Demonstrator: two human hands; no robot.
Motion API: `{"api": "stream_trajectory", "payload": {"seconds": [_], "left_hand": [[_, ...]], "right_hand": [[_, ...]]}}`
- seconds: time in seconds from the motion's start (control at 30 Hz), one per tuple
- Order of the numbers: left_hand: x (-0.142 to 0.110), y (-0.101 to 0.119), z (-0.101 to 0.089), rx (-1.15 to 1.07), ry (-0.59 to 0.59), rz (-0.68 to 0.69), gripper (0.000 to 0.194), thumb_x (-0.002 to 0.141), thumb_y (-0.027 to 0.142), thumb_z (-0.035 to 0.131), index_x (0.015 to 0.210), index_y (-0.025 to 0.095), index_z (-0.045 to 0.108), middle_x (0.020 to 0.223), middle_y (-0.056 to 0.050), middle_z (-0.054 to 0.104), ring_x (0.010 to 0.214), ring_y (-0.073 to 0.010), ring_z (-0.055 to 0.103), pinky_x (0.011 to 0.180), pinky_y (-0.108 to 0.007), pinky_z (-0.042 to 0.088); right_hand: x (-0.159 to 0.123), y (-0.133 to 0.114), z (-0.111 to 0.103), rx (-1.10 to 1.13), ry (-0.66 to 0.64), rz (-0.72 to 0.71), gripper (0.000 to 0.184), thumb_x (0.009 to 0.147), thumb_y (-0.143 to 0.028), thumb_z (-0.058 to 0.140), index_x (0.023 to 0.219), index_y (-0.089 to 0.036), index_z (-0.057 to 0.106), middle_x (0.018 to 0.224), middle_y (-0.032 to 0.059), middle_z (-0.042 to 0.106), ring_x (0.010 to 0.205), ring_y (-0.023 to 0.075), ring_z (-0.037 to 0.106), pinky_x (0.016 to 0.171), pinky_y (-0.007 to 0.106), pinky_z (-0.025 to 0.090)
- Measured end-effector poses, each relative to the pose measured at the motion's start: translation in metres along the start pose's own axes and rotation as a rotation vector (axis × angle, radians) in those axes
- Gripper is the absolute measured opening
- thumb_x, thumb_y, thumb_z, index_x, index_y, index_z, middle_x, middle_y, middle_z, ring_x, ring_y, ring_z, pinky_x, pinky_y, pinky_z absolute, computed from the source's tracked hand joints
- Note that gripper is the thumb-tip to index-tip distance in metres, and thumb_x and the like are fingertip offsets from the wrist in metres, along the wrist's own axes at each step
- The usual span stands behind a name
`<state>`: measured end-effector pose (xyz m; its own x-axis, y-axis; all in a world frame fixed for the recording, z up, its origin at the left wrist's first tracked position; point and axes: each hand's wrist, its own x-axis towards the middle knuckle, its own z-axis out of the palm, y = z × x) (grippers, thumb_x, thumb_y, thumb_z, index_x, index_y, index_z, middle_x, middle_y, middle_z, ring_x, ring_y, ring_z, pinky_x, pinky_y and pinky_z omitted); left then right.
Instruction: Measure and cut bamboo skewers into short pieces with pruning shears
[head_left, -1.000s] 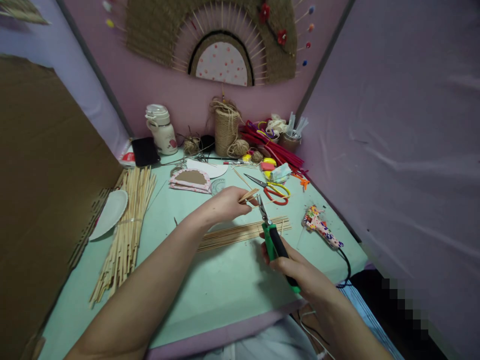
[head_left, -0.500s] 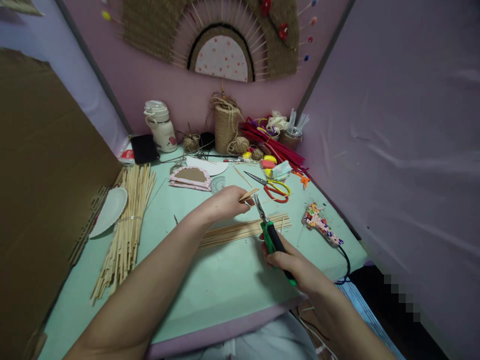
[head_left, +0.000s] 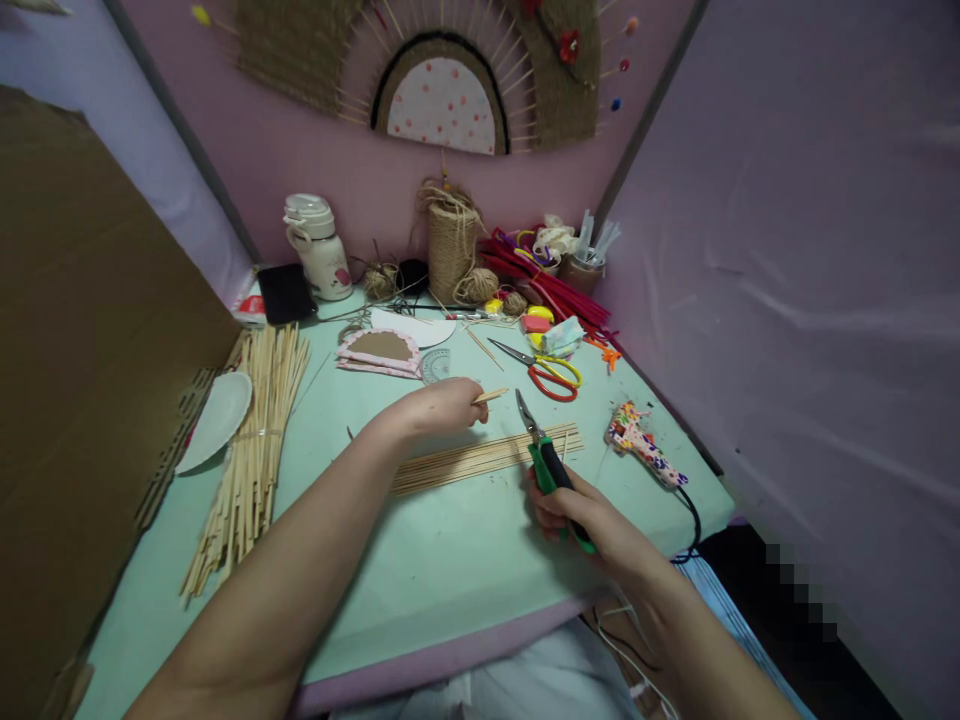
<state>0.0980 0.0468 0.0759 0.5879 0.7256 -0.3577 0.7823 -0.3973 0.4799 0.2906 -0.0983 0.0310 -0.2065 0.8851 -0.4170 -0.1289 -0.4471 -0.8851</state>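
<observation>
Short pieces of wooden stick (head_left: pixel 493 396) poke out from my left hand (head_left: pixel 448 405), which is closed on them above the table. My right hand (head_left: pixel 568 505) is wrapped round the green and black handles of a pair of pliers (head_left: pixel 551 468). The pliers' narrow metal jaws point up and left, a small gap from the stick ends. Below both hands lies a row of long thin wooden sticks (head_left: pixel 465 462). Scissors (head_left: pixel 541 370) with red and yellow handles rest just beyond, blades toward the left.
A bundle of wooden sticks (head_left: pixel 251 450) and a white paper plate (head_left: pixel 219 418) lie left. A patterned glue gun (head_left: pixel 645 445) with a black cord is at right. Along the back stand a bottle (head_left: pixel 322 250), a twine spool (head_left: pixel 452 250) and red pipe cleaners (head_left: pixel 555 290).
My left hand has drawn slightly left with the stick pieces, away from the pliers. The pliers have shifted a little right and down, so their jaws are now apart from the sticks.
</observation>
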Motion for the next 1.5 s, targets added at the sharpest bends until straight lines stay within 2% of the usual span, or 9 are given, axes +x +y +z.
{"api": "stream_trajectory", "payload": {"seconds": [0.1, 0.3, 0.57, 0.73, 0.97, 1.1, 1.23, 1.37, 1.5], "left_hand": [[-0.003, 0.001, 0.001, 0.086, 0.020, -0.025, 0.027, 0.081, 0.020, 0.044, 0.095, 0.018, 0.067, 0.099, -0.007, 0.069, 0.084, -0.0194, 0.061, 0.066, -0.025, 0.042], [-0.005, 0.012, 0.007, 0.143, 0.050, -0.050, 0.027, 0.085, 0.021, 0.041, 0.097, 0.014, 0.064, 0.092, -0.013, 0.068, 0.076, -0.0223, 0.060, 0.062, -0.028, 0.041], [0.007, 0.015, 0.030, 0.167, 0.139, -0.017, 0.020, 0.080, 0.021, 0.049, 0.084, 0.016, 0.068, 0.090, -0.013, 0.069, 0.080, -0.0230, 0.063, 0.063, -0.028, 0.041], [0.013, 0.018, 0.046, 0.207, 0.149, -0.018, 0.022, 0.079, 0.017, 0.048, 0.085, 0.014, 0.069, 0.089, -0.015, 0.069, 0.083, -0.0251, 0.063, 0.067, -0.030, 0.042], [0.012, 0.024, 0.052, 0.222, 0.141, -0.027, 0.019, 0.076, 0.013, 0.050, 0.083, 0.013, 0.067, 0.088, -0.017, 0.068, 0.082, -0.0254, 0.063, 0.066, -0.030, 0.042], [0.011, 0.023, 0.049, 0.206, 0.138, -0.020, 0.018, 0.077, 0.013, 0.049, 0.081, 0.013, 0.066, 0.087, -0.016, 0.068, 0.078, -0.0237, 0.063, 0.063, -0.030, 0.040], [0.010, 0.013, 0.031, 0.169, 0.140, -0.004, 0.018, 0.078, 0.021, 0.048, 0.079, 0.015, 0.065, 0.083, -0.012, 0.067, 0.074, -0.0220, 0.061, 0.060, -0.029, 0.039], [0.006, 0.003, 0.009, -0.009, 0.230, 0.004, 0.018, 0.075, 0.025, 0.049, 0.082, 0.017, 0.064, 0.082, -0.006, 0.066, 0.075, -0.0203, 0.060, 0.060, -0.027, 0.038], [0.003, -0.002, 0.000, -0.166, 0.259, 0.030, 0.025, 0.071, 0.022, 0.052, 0.092, 0.019, 0.064, 0.081, -0.001, 0.067, 0.075, -0.0167, 0.060, 0.062, -0.024, 0.041]], "right_hand": [[-0.006, 0.001, -0.008, 0.030, 0.012, -0.048, 0.023, 0.068, -0.024, 0.056, 0.090, -0.018, 0.053, 0.072, -0.0018, 0.044, 0.059, 0.0113, 0.036, 0.055, 0.025, 0.034], [-0.011, 0.010, -0.020, 0.110, 0.039, -0.065, 0.032, 0.068, -0.023, 0.056, 0.100, -0.018, 0.054, 0.078, 0.0005, 0.045, 0.062, 0.0123, 0.036, 0.056, 0.027, 0.034], [-0.010, 0.015, -0.019, 0.193, 0.042, -0.070, 0.033, 0.067, -0.024, 0.059, 0.100, -0.018, 0.054, 0.077, 0.0002, 0.044, 0.062, 0.0120, 0.034, 0.057, 0.027, 0.034], [-0.010, 0.015, -0.020, 0.220, 0.044, -0.068, 0.034, 0.066, -0.023, 0.060, 0.099, -0.019, 0.055, 0.076, 0.0000, 0.045, 0.060, 0.0119, 0.034, 0.055, 0.026, 0.031], [-0.010, 0.014, -0.020, 0.228, 0.043, -0.055, 0.034, 0.065, -0.023, 0.061, 0.099, -0.019, 0.057, 0.075, -0.0006, 0.045, 0.060, 0.0122, 0.035, 0.056, 0.027, 0.034], [-0.010, 0.016, -0.020, 0.233, 0.033, -0.063, 0.034, 0.066, -0.024, 0.061, 0.100, -0.020, 0.056, 0.075, -0.0008, 0.044, 0.061, 0.0124, 0.035, 0.057, 0.027, 0.034], [-0.011, 0.015, -0.020, 0.225, 0.035, -0.061, 0.034, 0.067, -0.025, 0.061, 0.100, -0.019, 0.056, 0.077, -0.0001, 0.045, 0.062, 0.0127, 0.036, 0.057, 0.027, 0.034], [-0.010, 0.015, -0.021, 0.186, 0.036, -0.069, 0.034, 0.067, -0.026, 0.060, 0.100, -0.018, 0.056, 0.078, 0.0010, 0.046, 0.063, 0.0132, 0.037, 0.057, 0.027, 0.035], [-0.009, 0.016, -0.021, 0.163, 0.031, -0.072, 0.037, 0.066, -0.026, 0.059, 0.102, -0.018, 0.056, 0.079, 0.0014, 0.048, 0.063, 0.0134, 0.038, 0.058, 0.028, 0.035]]}}
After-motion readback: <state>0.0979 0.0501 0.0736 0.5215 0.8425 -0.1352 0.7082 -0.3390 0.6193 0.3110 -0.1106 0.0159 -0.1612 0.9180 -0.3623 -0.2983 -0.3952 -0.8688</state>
